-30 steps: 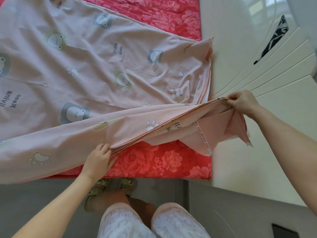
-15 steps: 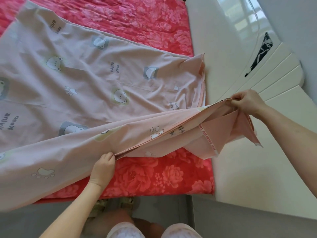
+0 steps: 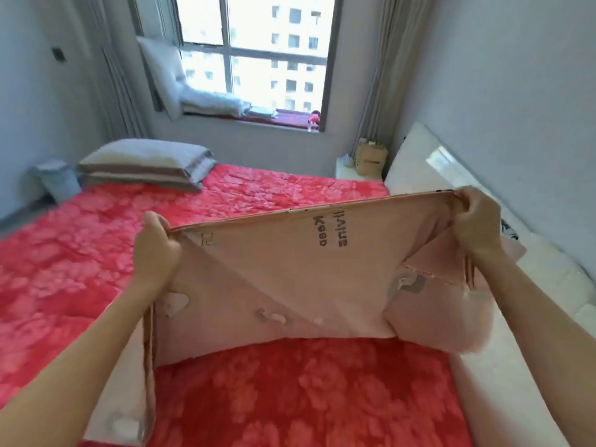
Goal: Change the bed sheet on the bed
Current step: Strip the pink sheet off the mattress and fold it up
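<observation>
Left hand and right hand each grip the pink sheet's top edge, lifted taut above the bed.

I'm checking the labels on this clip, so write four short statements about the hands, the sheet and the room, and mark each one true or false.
1. The left hand and the right hand both grip the pink sheet at its upper edge. True.
2. The pink sheet lies spread flat on the red floral cover. False: it is held up and hangs above the cover.
3. Grey pillows are stacked at the cover's far left corner. True.
4. The curtains cover the window. False: they hang at its sides, leaving the glass bare.
</observation>
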